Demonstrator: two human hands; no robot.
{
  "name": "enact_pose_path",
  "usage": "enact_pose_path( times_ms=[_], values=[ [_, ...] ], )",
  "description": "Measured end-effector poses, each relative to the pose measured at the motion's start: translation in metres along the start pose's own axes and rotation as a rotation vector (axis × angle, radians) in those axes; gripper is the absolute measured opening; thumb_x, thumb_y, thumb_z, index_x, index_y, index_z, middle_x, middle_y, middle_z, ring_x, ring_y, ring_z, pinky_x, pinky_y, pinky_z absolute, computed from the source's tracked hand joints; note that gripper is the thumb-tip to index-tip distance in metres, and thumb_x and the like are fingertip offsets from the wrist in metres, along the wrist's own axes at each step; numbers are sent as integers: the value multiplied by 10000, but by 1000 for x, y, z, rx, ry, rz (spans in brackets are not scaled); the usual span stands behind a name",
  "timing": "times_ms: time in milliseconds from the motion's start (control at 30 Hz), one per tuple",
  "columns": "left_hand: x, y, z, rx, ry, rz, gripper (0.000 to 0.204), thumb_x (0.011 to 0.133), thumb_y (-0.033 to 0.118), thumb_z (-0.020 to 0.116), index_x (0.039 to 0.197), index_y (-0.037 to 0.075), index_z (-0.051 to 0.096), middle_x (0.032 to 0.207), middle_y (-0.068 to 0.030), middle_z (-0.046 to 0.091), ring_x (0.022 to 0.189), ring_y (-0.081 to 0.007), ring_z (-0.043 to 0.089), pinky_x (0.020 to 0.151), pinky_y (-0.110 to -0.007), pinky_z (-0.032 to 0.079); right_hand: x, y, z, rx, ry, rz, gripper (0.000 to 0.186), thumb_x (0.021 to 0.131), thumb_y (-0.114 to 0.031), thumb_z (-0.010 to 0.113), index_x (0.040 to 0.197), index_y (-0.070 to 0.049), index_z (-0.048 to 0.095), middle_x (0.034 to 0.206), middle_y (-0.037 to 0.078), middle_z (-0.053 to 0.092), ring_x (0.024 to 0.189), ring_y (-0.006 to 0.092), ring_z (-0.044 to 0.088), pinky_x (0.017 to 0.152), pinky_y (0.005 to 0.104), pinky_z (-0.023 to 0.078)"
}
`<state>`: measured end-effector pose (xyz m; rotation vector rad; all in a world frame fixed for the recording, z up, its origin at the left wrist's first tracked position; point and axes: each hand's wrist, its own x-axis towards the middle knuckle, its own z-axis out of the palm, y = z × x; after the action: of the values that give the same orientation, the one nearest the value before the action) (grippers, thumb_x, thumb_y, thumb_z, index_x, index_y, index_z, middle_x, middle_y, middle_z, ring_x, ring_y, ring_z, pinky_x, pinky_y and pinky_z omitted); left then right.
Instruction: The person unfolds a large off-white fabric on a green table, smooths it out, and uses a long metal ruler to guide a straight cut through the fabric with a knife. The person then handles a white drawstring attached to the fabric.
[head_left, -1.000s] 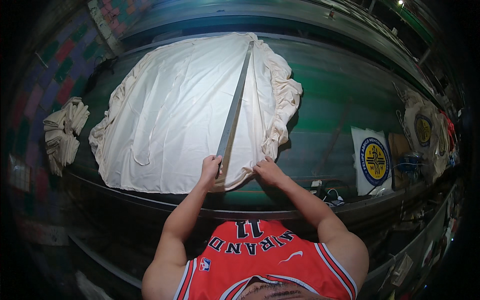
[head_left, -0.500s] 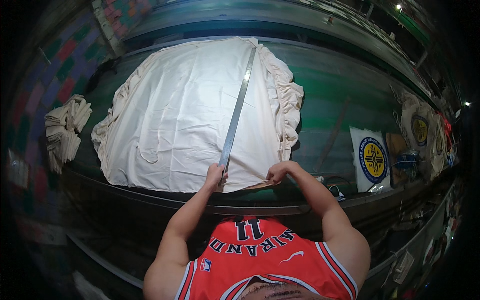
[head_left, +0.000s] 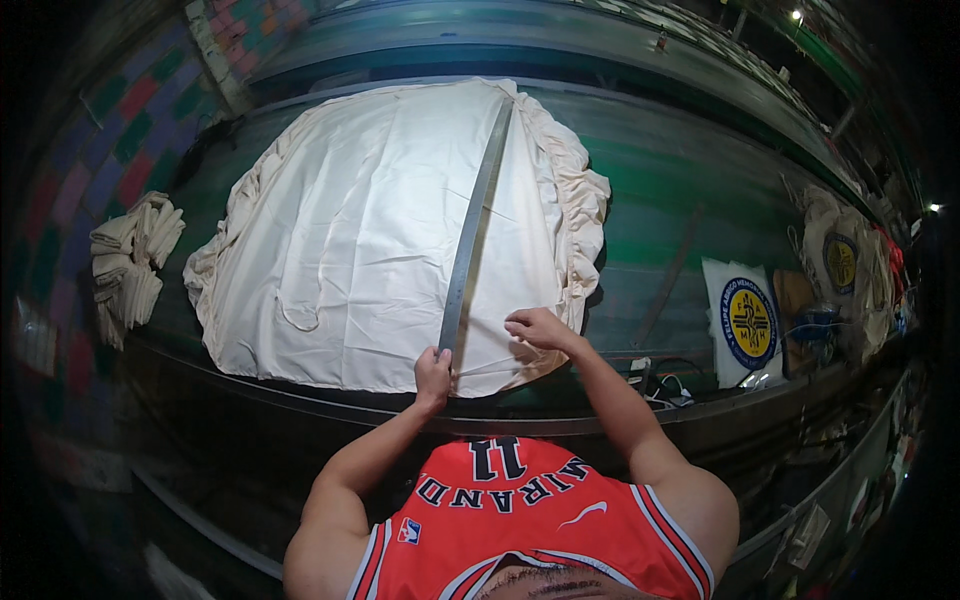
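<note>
Cloth of cream fabric is spread mid-frame. A long grey metal straightedge is gripped at its lower end by the left hand; by the right hand, fingers loosely apart, nothing is visibly held. Alignment seems under way; next, flat seating seems needed.

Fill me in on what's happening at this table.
A person in a red sleeveless jersey grips the near end of a long metal ruler in the left hand; it stretches over a cream cloth toward the far edge. The right hand, fingers bent, is over the cloth's near right part; whether it touches is unclear. The cloth lies spread on a green table, wrinkled, with bunched fabric along its left and right sides.
</note>
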<state>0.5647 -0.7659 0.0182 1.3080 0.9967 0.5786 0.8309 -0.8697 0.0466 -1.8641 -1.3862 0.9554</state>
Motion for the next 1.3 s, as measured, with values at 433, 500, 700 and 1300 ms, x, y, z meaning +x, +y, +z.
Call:
enact_pose_path(
  times_ms=[433, 500, 700, 1300],
  values=[
    [-14, -15, 69, 11, -94, 110, 200, 1006, 189, 574, 984, -8, 602, 698, -37, 592, 605, -102, 546, 549, -298, 434, 7, -12, 76, 609, 273, -45, 247, 984, -212, 639, 1101, 4, 612, 967, 64, 669, 871, 125, 593, 780, 294, 503],
    [-12, -9, 85, 109, -130, 219, 226, 1001, 203, 570, 1018, -20, 606, 721, -98, 631, 629, -165, 597, 586, -347, 467, 1, -11, 72, 595, 403, 72, 208, 987, -133, 609, 1145, -1, 577, 1015, 66, 666, 910, 135, 620, 819, 298, 520],
    [16, 11, 123, 268, -538, 305, 268, 1016, 211, 554, 1121, -19, 643, 874, -179, 692, 848, -232, 663, 778, -383, 520, -34, -1, 32, 870, 711, 190, 94, 987, -17, 489, 1062, 16, 534, 926, 105, 635, 814, 168, 654, 716, 327, 576],
    [135, 16, -99, 614, 319, 503, 204, 888, 18, 582, 1073, -23, 657, 984, -194, 680, 927, -356, 665, 846, -417, 529, -28, -35, 46, 686, 710, 131, 74, 969, 8, 466, 972, 18, 539, 693, 68, 589, 549, 129, 579, 485, 292, 504]
  ],
)
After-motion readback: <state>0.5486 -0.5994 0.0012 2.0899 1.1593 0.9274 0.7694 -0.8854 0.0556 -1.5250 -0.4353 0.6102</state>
